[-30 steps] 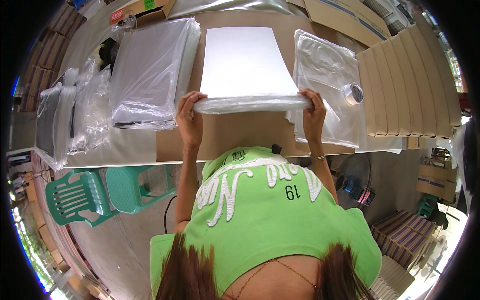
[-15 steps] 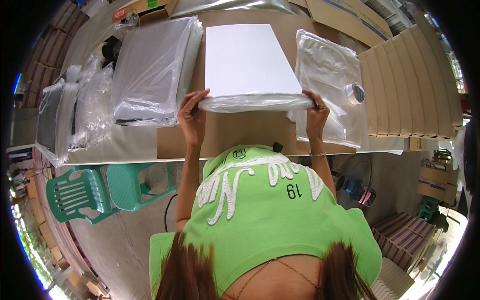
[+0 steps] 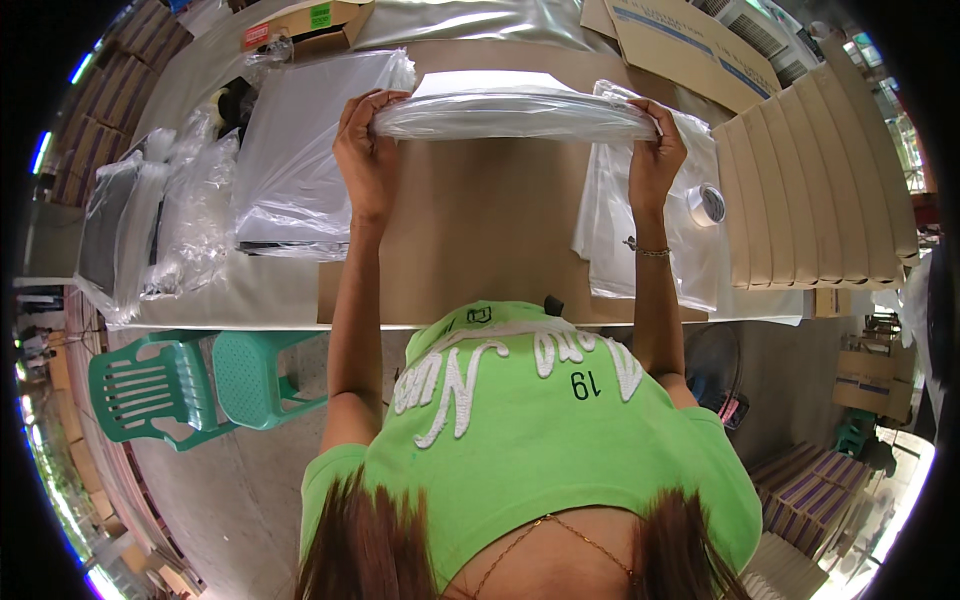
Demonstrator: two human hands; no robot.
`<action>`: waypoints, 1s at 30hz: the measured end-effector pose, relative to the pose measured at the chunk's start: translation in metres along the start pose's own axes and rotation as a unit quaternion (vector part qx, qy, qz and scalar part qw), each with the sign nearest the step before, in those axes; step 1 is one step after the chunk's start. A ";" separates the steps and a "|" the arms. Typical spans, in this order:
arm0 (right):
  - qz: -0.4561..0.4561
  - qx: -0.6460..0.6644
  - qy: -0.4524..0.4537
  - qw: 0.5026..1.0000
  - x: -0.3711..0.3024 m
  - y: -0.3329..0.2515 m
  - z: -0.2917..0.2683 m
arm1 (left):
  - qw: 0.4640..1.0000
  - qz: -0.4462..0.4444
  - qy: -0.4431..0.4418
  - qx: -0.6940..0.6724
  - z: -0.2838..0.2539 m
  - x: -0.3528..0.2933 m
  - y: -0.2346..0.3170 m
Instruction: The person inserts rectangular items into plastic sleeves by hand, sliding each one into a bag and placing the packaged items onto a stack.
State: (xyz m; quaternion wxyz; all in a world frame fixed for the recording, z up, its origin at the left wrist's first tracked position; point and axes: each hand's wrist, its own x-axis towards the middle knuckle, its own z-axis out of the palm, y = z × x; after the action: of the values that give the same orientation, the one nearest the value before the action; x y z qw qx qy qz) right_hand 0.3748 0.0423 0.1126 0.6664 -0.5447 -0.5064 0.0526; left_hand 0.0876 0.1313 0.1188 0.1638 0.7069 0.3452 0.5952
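A stack of clear plastic sleeves with white sheets (image 3: 515,115) is held up over the far part of the table, its layered near edge facing me. My left hand (image 3: 368,155) is closed on the stack's left end. At the right end, my right hand (image 3: 657,155) grips it in the same way, fingers behind and thumb at the near side. The far part of the white top face shows only as a narrow strip. Left of the stack lies a pile of plastic-covered sheets (image 3: 300,155), partly hidden by my left hand.
Clear plastic bags (image 3: 640,260) lie on the right, with a tape roll (image 3: 706,205) on them. Farther right stands a row of brown cardboard pieces (image 3: 815,185). Crumpled plastic packs (image 3: 195,220) sit at left. A green chair (image 3: 155,390) and green stool (image 3: 260,380) stand below the table edge.
Both hands have moved away from me with the stack and lifted its near edge. The white top face, broad before, is now mostly out of sight.
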 end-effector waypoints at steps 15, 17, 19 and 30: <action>-0.011 0.084 0.021 0.996 -0.029 0.008 0.008 | 0.975 -0.091 -0.023 -0.200 0.007 -0.024 -0.003; -0.010 0.086 0.017 0.996 -0.029 0.006 0.010 | 0.980 -0.079 -0.020 -0.182 0.007 -0.025 -0.002; -0.006 0.089 0.012 0.996 -0.030 0.005 0.010 | 0.981 -0.074 -0.018 -0.177 0.008 -0.026 -0.002; -0.011 0.094 0.041 0.995 -0.028 0.007 0.012 | 0.965 -0.120 0.009 -0.233 0.005 -0.030 -0.008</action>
State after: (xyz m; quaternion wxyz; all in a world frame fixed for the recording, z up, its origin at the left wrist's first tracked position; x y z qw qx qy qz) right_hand 0.3557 0.0357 0.0883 0.7350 -0.4759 -0.4779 0.0701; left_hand 0.0885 0.1170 0.0903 0.3916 0.5970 0.2808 0.6414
